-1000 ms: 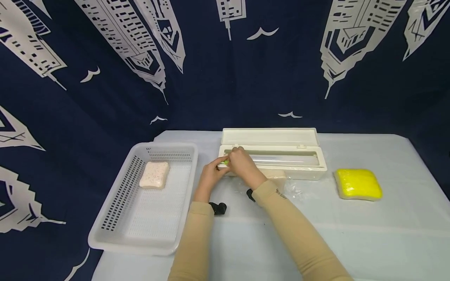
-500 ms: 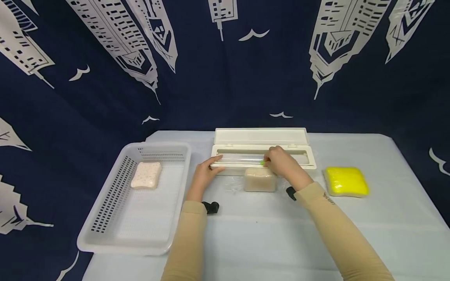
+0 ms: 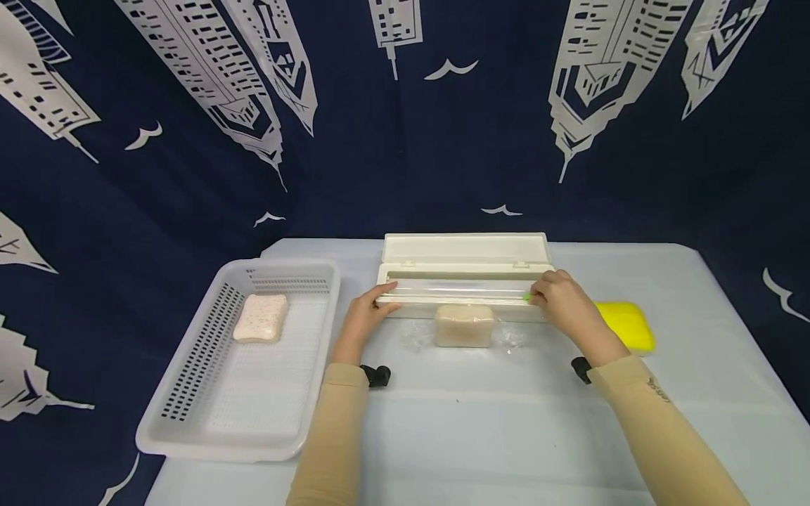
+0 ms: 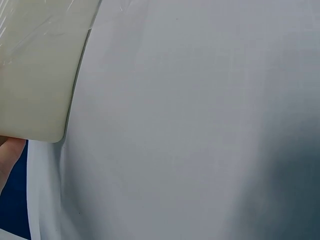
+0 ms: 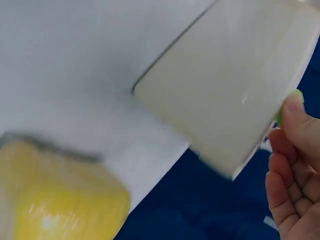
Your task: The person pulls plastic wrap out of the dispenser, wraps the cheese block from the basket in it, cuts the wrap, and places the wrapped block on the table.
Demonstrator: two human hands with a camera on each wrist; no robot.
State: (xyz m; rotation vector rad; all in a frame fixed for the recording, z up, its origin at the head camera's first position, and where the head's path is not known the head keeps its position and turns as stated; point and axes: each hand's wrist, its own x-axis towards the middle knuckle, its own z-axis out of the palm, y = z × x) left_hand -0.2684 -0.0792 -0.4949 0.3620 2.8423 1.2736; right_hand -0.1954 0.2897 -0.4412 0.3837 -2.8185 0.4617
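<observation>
A long cream box with its lid tilted back stands at the table's far side, a clear film roll inside. My left hand grips the box's left end, thumb on the front and fingers at the top edge. At the right end my right hand pinches a small green slider on the front rim; the right wrist view shows the green piece at the thumb. Against the box's front lies a pale wrapped block, loose clear film on both sides.
On the left stands a white perforated basket holding a speckled pinkish block. A yellow wrapped block lies on the right, partly behind my right hand. Behind the white-covered table hangs a dark blue patterned cloth.
My right hand has slid the green piece along the box rim from the left end to the right end. My left hand stays at the left end. The pale block is now uncovered.
</observation>
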